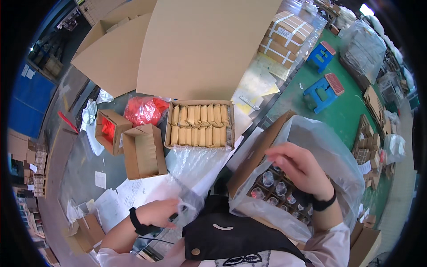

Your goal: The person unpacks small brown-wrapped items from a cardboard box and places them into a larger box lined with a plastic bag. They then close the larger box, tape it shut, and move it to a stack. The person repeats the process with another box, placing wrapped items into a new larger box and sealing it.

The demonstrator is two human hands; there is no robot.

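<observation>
Over the lined carton (259, 153): right hand (297, 167) above the cells — fingers loosely stretched, thumb close by, nothing seen in the grasp.
Left hand (158, 214): low, near the papers (138, 189), fingertips at a crumpled clear plastic bag (192, 201); whether they pinch it or merely touch it, cannot tell. The two hands are well apart.
Clear-wrapped pieces (267, 179): in separate cells of the lined carton, at the person's right; what lies inside the wraps is too small to read.
Handling of pieces: judged light, slick outside, possibly fragile given the separate cells. Best hold — fingertips from above around the top of the wrap, lifted straight to clear the cell walls.
Plastic liner (340, 138): translucent, standing loose about the carton's mouth; judged limp, apt to drag on the wrist.
Handling of bag: judged nearly weightless, soft, slippery; take it by an edge, between thumb and forefinger.
Packet carton (202, 103): ahead on the counter (80, 173), two rows of kraft packets (198, 116) inside, clear film (195, 162) spread from its near side.
Left of packets: red plastic bag (144, 110), with a small open carton (144, 155) nearer the person.
</observation>
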